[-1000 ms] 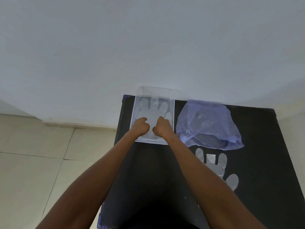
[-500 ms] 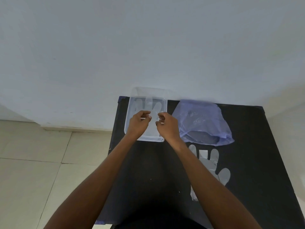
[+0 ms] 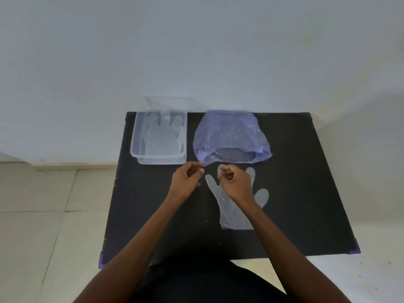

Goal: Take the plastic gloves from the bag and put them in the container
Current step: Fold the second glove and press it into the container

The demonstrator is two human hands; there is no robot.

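Clear plastic glove (image 3: 227,212) lies flat on the black table (image 3: 306,193), just in front of the purple bag (image 3: 229,136). Another glove (image 3: 162,138) lies inside the transparent container (image 3: 140,159) at the table's far left. Left hand (image 3: 185,182) and right hand (image 3: 237,184) hover over the table, fingers loosely curled; whether they pinch anything cannot be determined.

Both forearms were bare, with no sleeves, watch or rings showing on the left hand (image 3: 187,181) or right hand (image 3: 236,182). Dark clothing (image 3: 203,283) covered the lap.
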